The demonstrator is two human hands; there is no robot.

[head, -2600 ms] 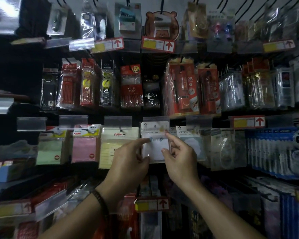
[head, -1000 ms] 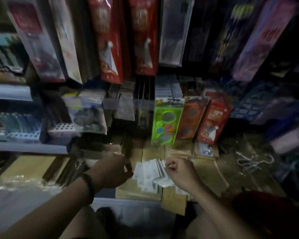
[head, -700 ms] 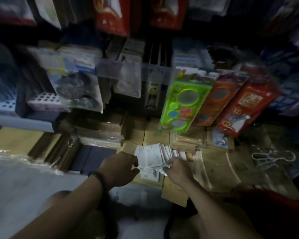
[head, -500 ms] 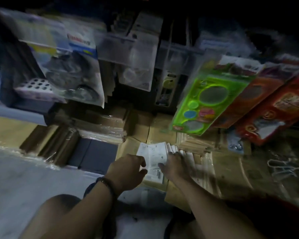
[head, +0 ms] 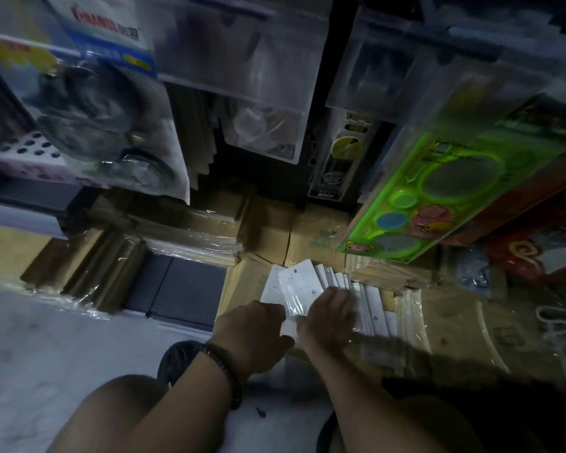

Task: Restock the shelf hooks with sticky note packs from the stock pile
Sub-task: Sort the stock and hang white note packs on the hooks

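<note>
Step in hand, by my read: pulling one pack off the stock pile.

You're crouched low. The stock pile (head: 370, 305) of white sticky note packs lies fanned on the cardboard boxes (head: 268, 223), under the hanging green stencil pack (head: 438, 197). The top pack (head: 298, 286) is tilted up off the fan, its clear wrap catching light.

Left hand (head: 255, 328): fingers curled at the top pack's lower edge, thumb under it. Looks like a pinch on that pack.
Right hand (head: 330, 318): motion-blurred, lying across the packs just right of the top pack. Can't tell whether its fingers pinch anything or only press.

To do it well:
- Lay the right hand flat and pin the rest of the fan while the left lifts. The wrap looks slick, so neighbours will likely drag along or slide off the box.
- Take one pack or a small squared stack, not a loose handful.
- A dark dot shows near the top pack's upper edge, probably the hang hole. Orient that end up before you stand.
- The hooks are out of frame above, so firm up the grip before rising.
</note>
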